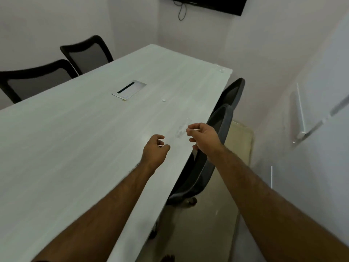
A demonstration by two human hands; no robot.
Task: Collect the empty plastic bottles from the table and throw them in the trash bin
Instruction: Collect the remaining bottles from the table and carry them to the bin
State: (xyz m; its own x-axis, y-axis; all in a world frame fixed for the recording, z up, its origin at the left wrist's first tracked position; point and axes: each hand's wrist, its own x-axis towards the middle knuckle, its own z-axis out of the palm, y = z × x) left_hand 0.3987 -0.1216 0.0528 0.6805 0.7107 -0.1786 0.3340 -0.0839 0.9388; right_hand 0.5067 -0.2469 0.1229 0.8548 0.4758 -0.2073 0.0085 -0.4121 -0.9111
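Note:
A clear plastic bottle (181,127) lies on its side on the long white table (79,140), close to the right edge. My right hand (203,136) hovers just right of it with fingers spread and curved toward it, fingertips at its side, nothing gripped. My left hand (155,150) is over the table a little nearer to me, left of the bottle, fingers loosely curled and holding nothing. A second clear bottle (219,68) lies at the table's far right corner. A small white cap (163,100) sits mid-table. No trash bin is in view.
A cable port (129,89) is set into the table's middle. Two dark chairs (222,118) are tucked in along the right edge, and two more chairs (86,53) stand on the far left side. A beige object (242,140) leans by the right wall.

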